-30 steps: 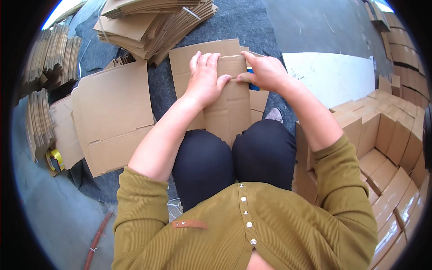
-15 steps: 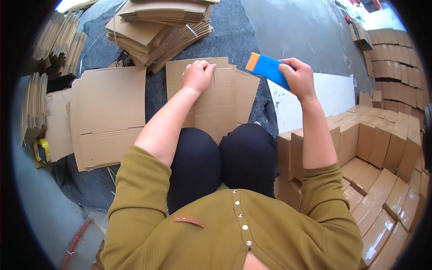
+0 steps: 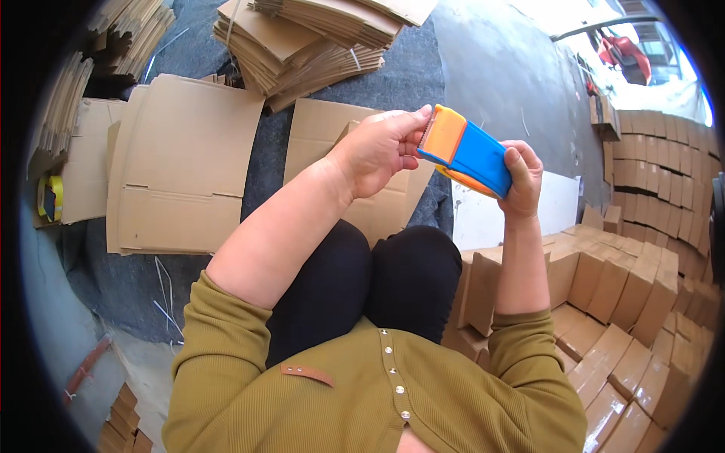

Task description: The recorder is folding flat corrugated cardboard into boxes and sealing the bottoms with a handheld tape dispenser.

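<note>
Right hand (image 3: 519, 175) grip wrapped round blue-and-orange plastic tape dispenser (image 3: 464, 151), long axis slanting up-left; left hand (image 3: 377, 151) grip pinching its orange end, flat brown cardboard sheet (image 3: 343, 162) below.

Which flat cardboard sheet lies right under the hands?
The flattened brown cardboard box blank on the knees, partly hidden behind the left hand; the bigger sheet lies to its left.

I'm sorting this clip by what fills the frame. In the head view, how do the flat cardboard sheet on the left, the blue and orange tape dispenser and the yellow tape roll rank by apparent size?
1. Flat cardboard sheet, clearly largest.
2. Tape dispenser, held up near the camera between the left hand and right hand, so it looks bigger than it is.
3. Yellow tape roll, smallest, at the picture's edge.
</note>
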`<act>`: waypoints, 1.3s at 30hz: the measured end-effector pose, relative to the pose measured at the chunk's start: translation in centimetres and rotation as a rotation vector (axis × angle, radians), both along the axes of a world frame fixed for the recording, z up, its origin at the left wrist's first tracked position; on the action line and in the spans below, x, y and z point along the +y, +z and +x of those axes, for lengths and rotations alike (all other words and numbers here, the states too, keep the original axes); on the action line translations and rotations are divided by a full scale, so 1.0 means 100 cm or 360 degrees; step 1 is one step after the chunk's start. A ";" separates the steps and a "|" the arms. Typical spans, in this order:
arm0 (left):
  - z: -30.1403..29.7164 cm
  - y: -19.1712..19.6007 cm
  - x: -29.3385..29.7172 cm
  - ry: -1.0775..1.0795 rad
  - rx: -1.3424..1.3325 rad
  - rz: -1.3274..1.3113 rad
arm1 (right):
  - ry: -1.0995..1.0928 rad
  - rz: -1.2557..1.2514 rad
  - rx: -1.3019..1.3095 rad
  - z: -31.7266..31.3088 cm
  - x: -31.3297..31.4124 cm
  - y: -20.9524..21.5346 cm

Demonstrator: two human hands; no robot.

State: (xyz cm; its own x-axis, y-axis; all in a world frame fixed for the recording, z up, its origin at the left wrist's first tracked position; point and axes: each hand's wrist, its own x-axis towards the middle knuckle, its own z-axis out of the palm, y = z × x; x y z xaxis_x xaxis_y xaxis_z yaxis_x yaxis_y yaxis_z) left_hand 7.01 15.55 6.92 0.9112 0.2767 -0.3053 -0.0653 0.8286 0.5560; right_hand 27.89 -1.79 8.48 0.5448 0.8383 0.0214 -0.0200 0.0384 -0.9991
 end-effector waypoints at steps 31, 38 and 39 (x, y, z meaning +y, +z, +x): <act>-0.031 -0.180 0.022 0.0527 0.1012 0.0675 | 0.0540 -0.1227 -0.0829 0.009 0.073 -0.032; -0.037 -0.199 0.025 0.0524 0.1286 0.1453 | 0.0532 -0.1159 -0.0783 0.016 0.070 -0.041; -0.029 -0.182 0.032 0.0758 0.1100 0.1775 | 0.0516 -0.1173 -0.0779 0.016 0.068 -0.040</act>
